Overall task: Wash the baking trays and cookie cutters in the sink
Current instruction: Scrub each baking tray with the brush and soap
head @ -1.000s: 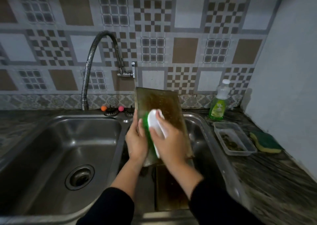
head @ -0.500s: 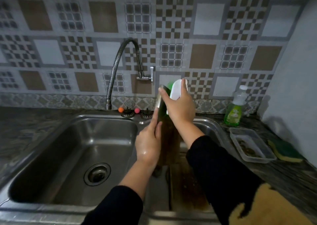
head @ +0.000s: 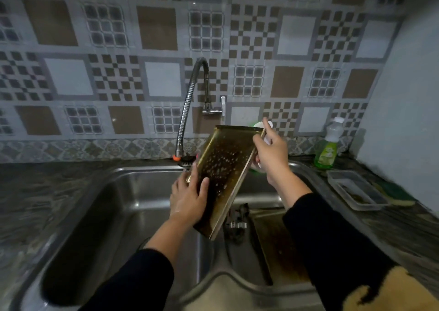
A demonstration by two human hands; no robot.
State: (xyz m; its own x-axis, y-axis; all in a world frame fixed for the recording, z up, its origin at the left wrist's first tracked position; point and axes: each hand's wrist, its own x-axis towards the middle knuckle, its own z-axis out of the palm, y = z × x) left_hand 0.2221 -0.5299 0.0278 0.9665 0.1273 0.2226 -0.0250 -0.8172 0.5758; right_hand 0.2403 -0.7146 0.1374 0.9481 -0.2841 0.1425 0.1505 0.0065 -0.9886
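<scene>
Now | left hand (head: 187,199) grips tray (head: 225,168) lower edge | right hand (head: 270,154) clasps scrubber (head: 260,124), top corner

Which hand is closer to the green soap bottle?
Right. The right hand, holding a scrubber against the tray's right edge, is just left of the soap bottle. The left hand grips the tray's lower left side, farther away.
</scene>
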